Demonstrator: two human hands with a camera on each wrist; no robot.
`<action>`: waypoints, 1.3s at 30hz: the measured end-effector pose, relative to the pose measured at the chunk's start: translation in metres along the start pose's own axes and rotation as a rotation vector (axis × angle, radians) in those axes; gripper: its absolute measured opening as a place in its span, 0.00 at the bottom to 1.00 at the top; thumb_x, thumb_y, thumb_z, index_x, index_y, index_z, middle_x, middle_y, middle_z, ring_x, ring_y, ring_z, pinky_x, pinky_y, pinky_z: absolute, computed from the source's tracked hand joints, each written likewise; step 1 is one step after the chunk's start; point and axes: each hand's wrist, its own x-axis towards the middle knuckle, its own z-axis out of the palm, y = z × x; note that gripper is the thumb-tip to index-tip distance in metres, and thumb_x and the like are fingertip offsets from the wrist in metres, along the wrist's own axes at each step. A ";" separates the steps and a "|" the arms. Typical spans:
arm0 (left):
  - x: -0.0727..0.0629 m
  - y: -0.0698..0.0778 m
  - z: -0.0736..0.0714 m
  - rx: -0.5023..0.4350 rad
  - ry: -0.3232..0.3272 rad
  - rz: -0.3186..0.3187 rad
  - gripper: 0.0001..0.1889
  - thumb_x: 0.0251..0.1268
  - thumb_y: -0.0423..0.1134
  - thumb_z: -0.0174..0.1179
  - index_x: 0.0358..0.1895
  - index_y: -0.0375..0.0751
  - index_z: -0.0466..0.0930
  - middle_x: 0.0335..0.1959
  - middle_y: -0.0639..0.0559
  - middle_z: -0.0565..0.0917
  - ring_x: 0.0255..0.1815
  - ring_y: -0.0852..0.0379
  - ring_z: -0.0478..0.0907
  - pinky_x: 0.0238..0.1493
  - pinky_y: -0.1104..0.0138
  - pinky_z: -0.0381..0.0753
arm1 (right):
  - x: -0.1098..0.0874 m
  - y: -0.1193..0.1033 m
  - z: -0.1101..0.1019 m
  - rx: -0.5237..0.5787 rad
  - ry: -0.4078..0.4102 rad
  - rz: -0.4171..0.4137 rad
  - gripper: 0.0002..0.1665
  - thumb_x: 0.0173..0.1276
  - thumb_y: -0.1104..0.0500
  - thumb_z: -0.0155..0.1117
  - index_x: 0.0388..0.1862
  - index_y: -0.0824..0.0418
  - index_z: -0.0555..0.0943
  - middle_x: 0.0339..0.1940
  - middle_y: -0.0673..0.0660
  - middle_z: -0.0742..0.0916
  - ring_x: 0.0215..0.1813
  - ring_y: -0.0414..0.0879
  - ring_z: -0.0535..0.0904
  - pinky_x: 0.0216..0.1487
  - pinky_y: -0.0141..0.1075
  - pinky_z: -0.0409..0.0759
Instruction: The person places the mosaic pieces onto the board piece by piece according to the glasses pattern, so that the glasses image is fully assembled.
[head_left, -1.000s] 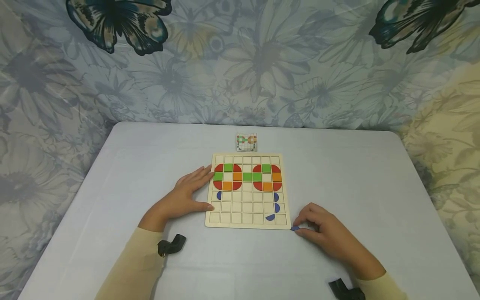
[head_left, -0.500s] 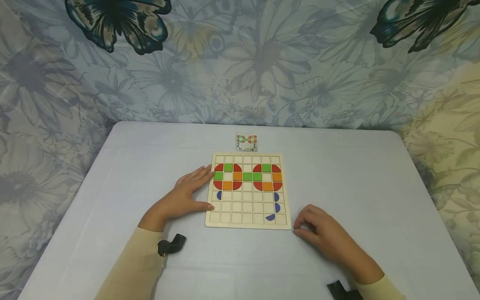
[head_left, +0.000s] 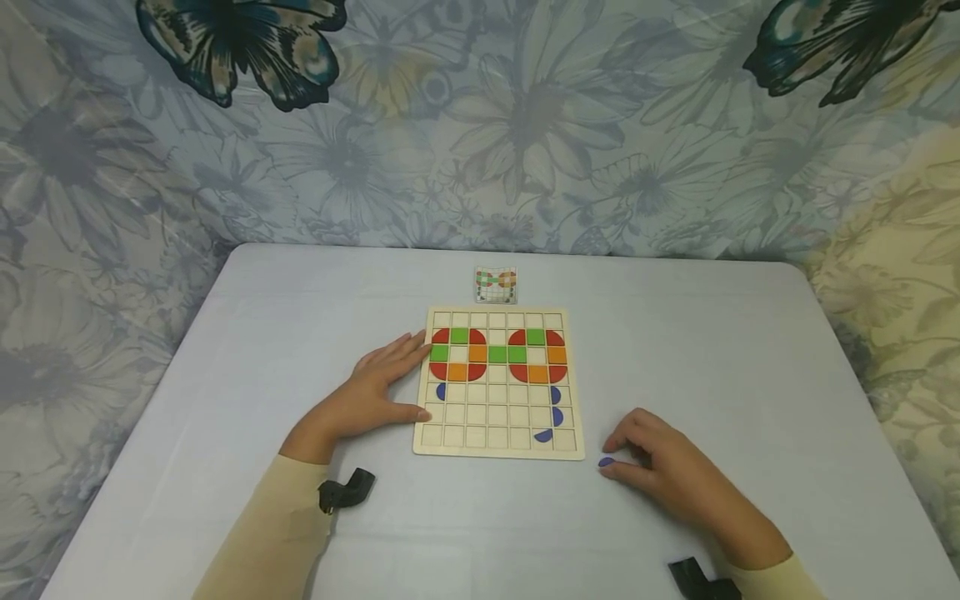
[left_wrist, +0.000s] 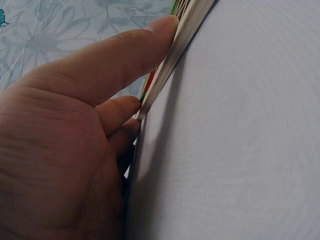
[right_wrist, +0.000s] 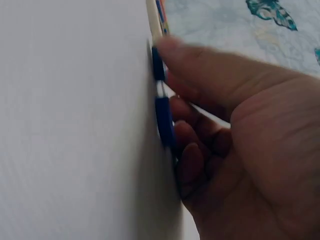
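Observation:
A square wooden grid board (head_left: pixel 487 446) lies on the table with red, green, orange and blue pieces in its cells. My left hand (head_left: pixel 367 400) rests at the board's left edge, thumb and fingertips touching the frame, fingers fairly straight. Right of the board's near corner, my right hand (head_left: pixel 663 462) pinches a small blue piece (head_left: pixel 605 461) between thumb and forefinger. In the right wrist view one blue piece (right_wrist: pixel 157 62) is by the thumb tip. Another blue piece (right_wrist: pixel 164 120) is beside the curled fingers, out of sight in the head view.
A small card (head_left: pixel 496 285) printed with a coloured grid pattern lies beyond the board. White cloth covers the table (head_left: pixel 480 533). A floral, butterfly-patterned backdrop (head_left: pixel 480 125) rises behind it. Black wrist devices sit by both sleeves.
My right hand has moved slightly right, away from the board's corner, and the blue piece at its fingertips has shifted right too. My left hand stays at the board's edge.

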 end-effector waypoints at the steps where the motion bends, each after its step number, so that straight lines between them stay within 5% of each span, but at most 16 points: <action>1: 0.000 0.000 0.000 -0.001 -0.002 0.001 0.56 0.60 0.57 0.81 0.88 0.46 0.60 0.90 0.58 0.51 0.90 0.51 0.42 0.83 0.43 0.39 | -0.001 0.001 -0.001 0.000 -0.002 0.005 0.17 0.62 0.59 0.87 0.38 0.42 0.86 0.40 0.37 0.79 0.42 0.38 0.74 0.42 0.35 0.80; 19: 0.001 -0.002 0.001 0.004 0.002 0.006 0.56 0.60 0.58 0.81 0.88 0.47 0.61 0.90 0.59 0.51 0.90 0.51 0.42 0.83 0.42 0.39 | -0.001 0.000 -0.005 0.029 -0.017 0.007 0.17 0.64 0.64 0.84 0.36 0.41 0.87 0.38 0.34 0.82 0.39 0.37 0.75 0.40 0.34 0.80; 30: 0.000 -0.001 0.001 0.001 0.003 0.006 0.56 0.60 0.58 0.81 0.88 0.47 0.61 0.90 0.58 0.51 0.90 0.51 0.42 0.83 0.42 0.39 | -0.001 -0.009 -0.005 -0.019 -0.029 0.043 0.21 0.65 0.67 0.82 0.34 0.42 0.82 0.38 0.35 0.83 0.45 0.39 0.78 0.48 0.40 0.85; 35: 0.000 0.000 0.000 0.004 0.001 0.007 0.56 0.60 0.57 0.81 0.88 0.46 0.61 0.90 0.58 0.52 0.90 0.50 0.42 0.83 0.42 0.39 | 0.000 -0.011 -0.003 -0.020 -0.068 0.076 0.16 0.66 0.66 0.81 0.39 0.46 0.85 0.39 0.38 0.83 0.44 0.41 0.77 0.48 0.41 0.85; 39: 0.000 0.000 -0.001 0.004 -0.002 0.009 0.56 0.60 0.57 0.81 0.88 0.45 0.60 0.90 0.57 0.52 0.90 0.50 0.42 0.83 0.42 0.39 | 0.002 -0.010 0.000 -0.028 -0.071 0.019 0.16 0.64 0.64 0.84 0.44 0.46 0.88 0.38 0.36 0.82 0.42 0.38 0.76 0.47 0.39 0.85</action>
